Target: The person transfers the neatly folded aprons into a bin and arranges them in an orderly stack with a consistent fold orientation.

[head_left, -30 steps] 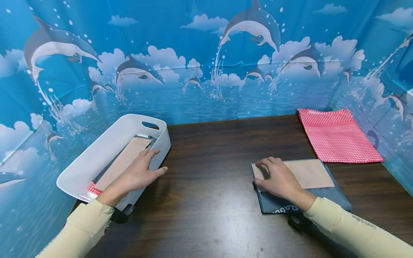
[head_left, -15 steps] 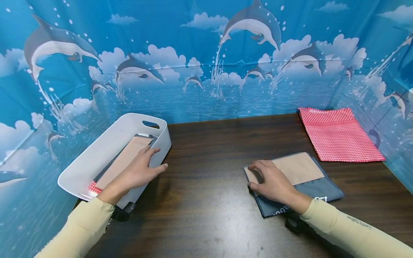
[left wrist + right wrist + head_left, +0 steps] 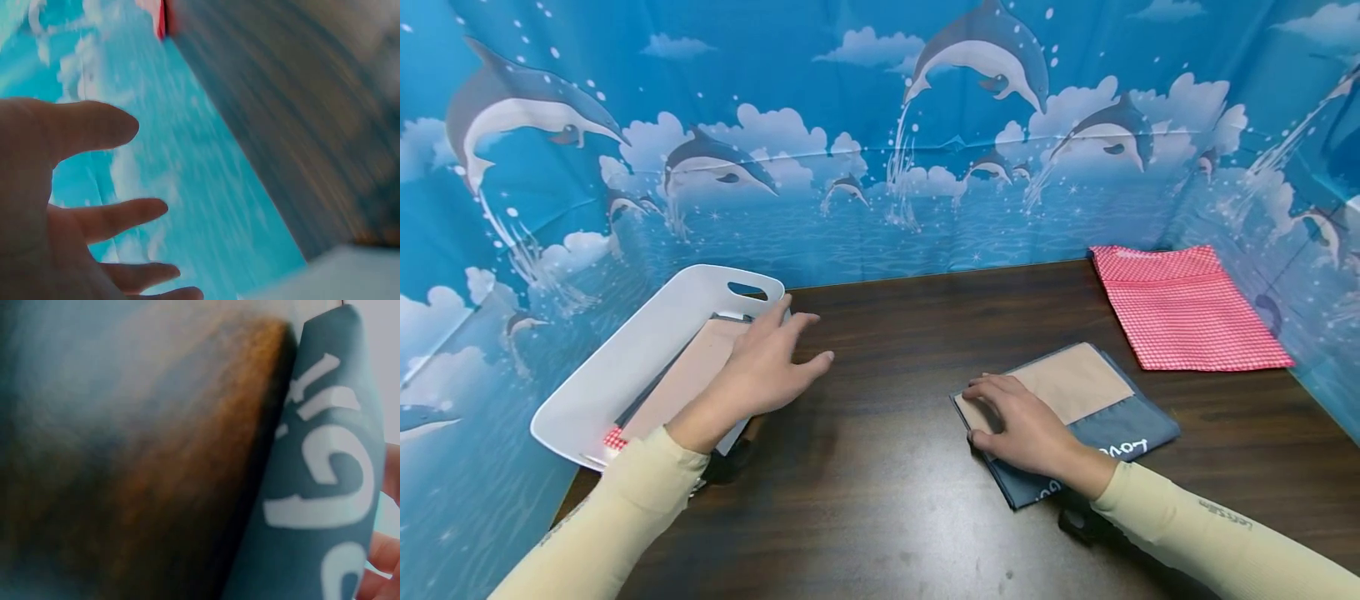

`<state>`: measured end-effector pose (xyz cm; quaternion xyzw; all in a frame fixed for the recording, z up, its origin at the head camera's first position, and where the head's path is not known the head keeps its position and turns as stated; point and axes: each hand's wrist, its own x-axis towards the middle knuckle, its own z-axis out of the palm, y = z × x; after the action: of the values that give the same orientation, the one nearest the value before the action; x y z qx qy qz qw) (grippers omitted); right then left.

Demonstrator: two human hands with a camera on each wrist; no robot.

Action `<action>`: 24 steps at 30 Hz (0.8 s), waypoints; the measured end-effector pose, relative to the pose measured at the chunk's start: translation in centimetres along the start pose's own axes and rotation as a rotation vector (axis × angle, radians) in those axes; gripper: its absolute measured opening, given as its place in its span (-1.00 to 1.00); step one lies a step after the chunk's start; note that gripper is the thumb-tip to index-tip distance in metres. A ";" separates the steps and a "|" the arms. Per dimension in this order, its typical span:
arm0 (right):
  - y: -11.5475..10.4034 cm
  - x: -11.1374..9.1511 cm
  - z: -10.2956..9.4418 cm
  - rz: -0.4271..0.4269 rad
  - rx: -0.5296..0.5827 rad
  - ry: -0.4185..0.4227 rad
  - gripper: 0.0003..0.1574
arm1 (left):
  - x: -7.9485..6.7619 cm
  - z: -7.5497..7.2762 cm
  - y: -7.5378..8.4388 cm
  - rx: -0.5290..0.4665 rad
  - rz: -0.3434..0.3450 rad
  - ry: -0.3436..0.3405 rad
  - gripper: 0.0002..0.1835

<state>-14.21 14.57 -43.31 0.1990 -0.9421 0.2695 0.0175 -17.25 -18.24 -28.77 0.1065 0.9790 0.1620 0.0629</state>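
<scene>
My right hand (image 3: 1026, 429) grips the left edge of a folded dark grey cloth (image 3: 1138, 425) with a beige panel and white lettering. In the right wrist view the lettered cloth (image 3: 325, 462) stands on a slant, with fingertips (image 3: 384, 553) showing at its edge. My left hand (image 3: 763, 367) is spread over the right side of a white plastic bin (image 3: 580, 400), holding nothing. Inside the bin lies another folded cloth (image 3: 688, 367), beige and dark grey, with a bit of red check at its near end. Spread fingers (image 3: 125, 215) fill the left of the left wrist view.
A red-and-white checked cloth (image 3: 1187, 312) lies flat at the back right of the dark wooden table (image 3: 880, 467). Behind the table hangs a blue curtain (image 3: 850, 208) printed with dolphins.
The right hand has pulled the grey cloth left and turned it, its right end swinging toward the back. The left hand has lifted away from the bin, shifting right and farther back.
</scene>
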 end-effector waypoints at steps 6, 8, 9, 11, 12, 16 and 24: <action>-0.1 -0.2 0.3 -0.048 0.030 -0.032 -0.42 | 1.8 3.0 4.2 -0.018 0.113 -0.117 -0.35; -0.2 -0.2 0.4 -0.078 0.043 -0.056 -0.42 | 2.4 4.0 5.2 -0.026 0.141 -0.148 -0.36; -0.2 -0.2 0.4 -0.093 0.051 -0.069 -0.42 | 2.8 4.5 5.5 -0.030 0.155 -0.164 -0.37; -0.3 -0.3 0.4 -0.116 0.070 -0.097 -0.41 | 3.4 5.4 6.0 -0.040 0.192 -0.199 -0.40; -0.3 -0.3 0.3 -0.121 0.078 -0.110 -0.41 | 3.8 5.9 6.2 -0.045 0.216 -0.216 -0.42; -0.2 -0.5 0.1 -0.133 0.100 -0.144 -0.40 | 5.3 8.0 6.3 -0.082 0.307 -0.307 -0.48; 0.0 -0.7 0.1 -0.143 0.120 -0.194 -0.36 | 8.4 11.0 5.6 -0.148 0.344 -0.402 -0.50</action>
<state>-13.54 14.79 -43.54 0.2917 -0.9049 0.3028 -0.0666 -22.59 -7.84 -37.97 0.2961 0.9000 0.2169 0.2351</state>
